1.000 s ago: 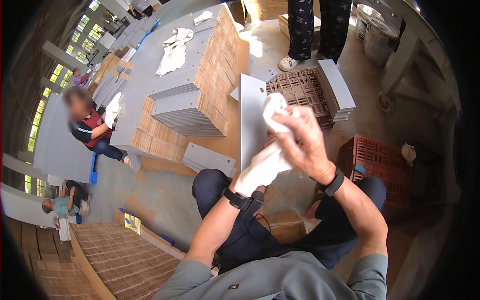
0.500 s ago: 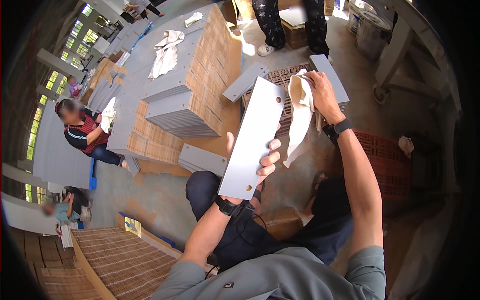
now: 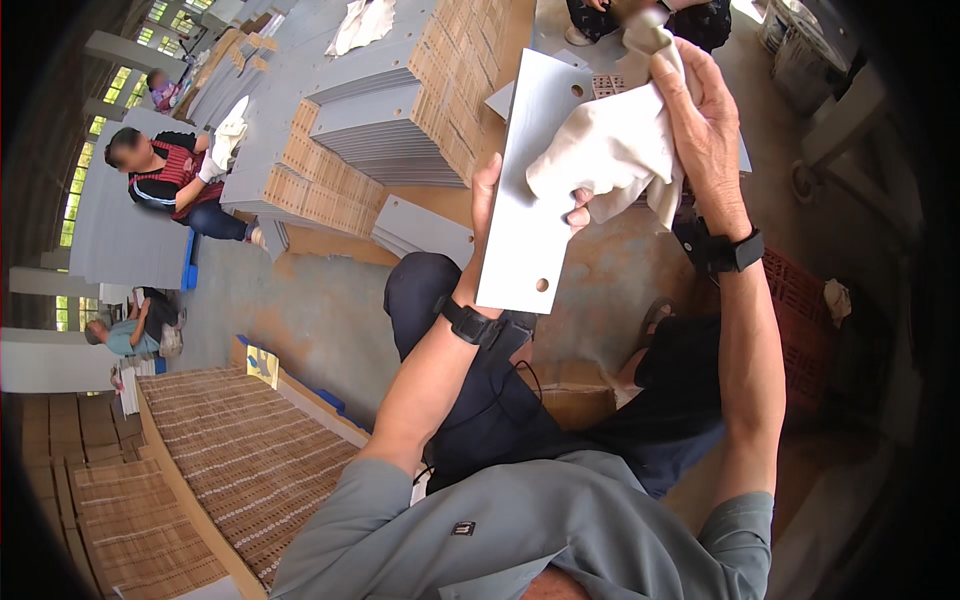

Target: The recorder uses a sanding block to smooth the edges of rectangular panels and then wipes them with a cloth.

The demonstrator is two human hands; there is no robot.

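A flat pale grey panel (image 3: 525,240) with a round hole near each end is held up at a tilt in front of me. My left hand (image 3: 481,210) grips it from beneath, the thumb along its left edge and fingertips curling round the right edge. Closed on a crumpled off-white cloth (image 3: 610,140), my right hand (image 3: 708,130) is at the panel's right side. The cloth drapes over part of the panel's face and covers some of my left fingers. Each wrist wears a black strap.
Large stacks of grey panels (image 3: 390,120) stand ahead left, with another cloth (image 3: 362,25) on top. A few panels (image 3: 425,228) lie on cardboard. A seated co-worker (image 3: 170,180) holds a cloth at left. Slatted brown pieces (image 3: 230,450) fill the lower left; a red crate (image 3: 800,310) is at right.
The right hand has brought the cloth from beside the panel onto its face. Panel and both hands sit higher in view. The person opposite now appears lower, with hands showing.
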